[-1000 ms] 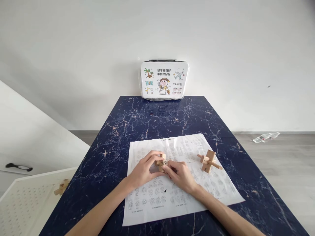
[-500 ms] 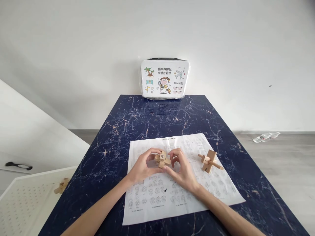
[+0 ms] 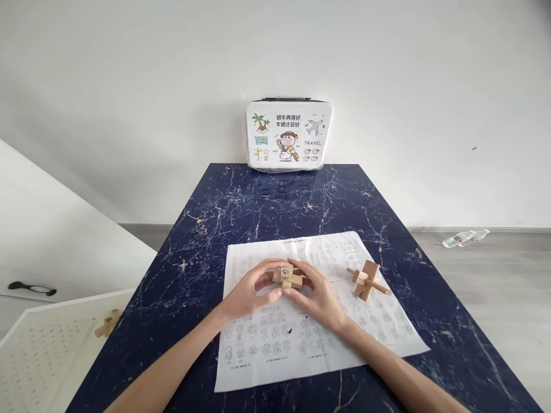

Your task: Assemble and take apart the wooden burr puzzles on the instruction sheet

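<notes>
Between my hands is a wooden interlocking puzzle with a dark letter on its upper block, above a printed paper sheet. My left hand curls around its left side, thumb at the lower front. My right hand wraps the right side, with fingertips at the back and thumb at the front. Parts of the puzzle are covered by my fingers. To the right, a second wooden puzzle made of a flat lettered block crossed by thin sticks lies on the sheet.
A dark blue marbled table carries the sheet. A white cartoon-printed case stands at its back edge by the wall. On the left, a white perforated basket holds another wooden piece. A clear plastic bottle lies on the floor at right.
My right hand's fingers have closed in from the right onto the back of the puzzle. The puzzle has turned slightly in my hands. The second puzzle stays in place.
</notes>
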A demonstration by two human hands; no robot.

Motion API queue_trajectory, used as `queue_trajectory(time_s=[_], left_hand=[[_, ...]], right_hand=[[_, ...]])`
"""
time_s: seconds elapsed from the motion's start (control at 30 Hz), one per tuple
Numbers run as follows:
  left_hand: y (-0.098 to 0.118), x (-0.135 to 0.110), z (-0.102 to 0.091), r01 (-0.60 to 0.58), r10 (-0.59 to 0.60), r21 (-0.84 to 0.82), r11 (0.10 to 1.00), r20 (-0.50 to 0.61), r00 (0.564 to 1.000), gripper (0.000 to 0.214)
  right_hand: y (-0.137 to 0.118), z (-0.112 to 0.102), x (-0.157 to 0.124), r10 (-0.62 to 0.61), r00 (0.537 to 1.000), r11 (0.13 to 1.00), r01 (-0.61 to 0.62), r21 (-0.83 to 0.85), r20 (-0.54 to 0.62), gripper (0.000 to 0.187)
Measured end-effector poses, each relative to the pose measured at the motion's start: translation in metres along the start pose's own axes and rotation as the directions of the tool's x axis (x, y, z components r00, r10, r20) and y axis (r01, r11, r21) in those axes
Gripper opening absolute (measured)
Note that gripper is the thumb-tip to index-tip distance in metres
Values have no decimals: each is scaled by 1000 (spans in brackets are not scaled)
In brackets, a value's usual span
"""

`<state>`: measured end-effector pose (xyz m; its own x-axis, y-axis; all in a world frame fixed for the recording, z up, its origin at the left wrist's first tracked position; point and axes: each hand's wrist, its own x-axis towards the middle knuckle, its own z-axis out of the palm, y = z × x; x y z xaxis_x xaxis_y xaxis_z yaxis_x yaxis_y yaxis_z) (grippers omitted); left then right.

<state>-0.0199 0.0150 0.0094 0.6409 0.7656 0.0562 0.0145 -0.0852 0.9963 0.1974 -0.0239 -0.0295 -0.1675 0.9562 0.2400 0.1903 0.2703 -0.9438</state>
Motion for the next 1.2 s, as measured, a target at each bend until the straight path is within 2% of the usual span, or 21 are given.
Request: queue_trajectory(time_s=[0.1,0.2,0.33,0.6,0.83,1.03,1.2], left_hand=[[-1,1,-2,77,-78,-37,996,-47,996,39],[-5,3,0,91,-97,-61,994,-102,990,36],[-12,4,3,48,-57,-50,998,-191,980,33],[-16,3,3,-40,61,77,996,-287,956,31],[-15,2,1,-39,107,227,973,-298,949,30],[-14,3,2,-45,121,246,968,-302,946,27],[-11,3,4,-50,135,274,960,-300,944,26]], right_hand=[[-2,0,-1,-5,1000,999,5,-47,-6,58],[-5,1,-1,-10,1000,998,9,-66,-8,57],[-5,1,-2,11,999,997,-13,-80,-33,55],[-1,1,-4,49,997,990,-56,-129,-53,54],[0,2,-6,49,998,993,-52,-103,-32,54],[-2,1,-5,51,999,997,-51,-64,-3,54],[-6,2,-3,20,1000,994,-18,-110,23,59]])
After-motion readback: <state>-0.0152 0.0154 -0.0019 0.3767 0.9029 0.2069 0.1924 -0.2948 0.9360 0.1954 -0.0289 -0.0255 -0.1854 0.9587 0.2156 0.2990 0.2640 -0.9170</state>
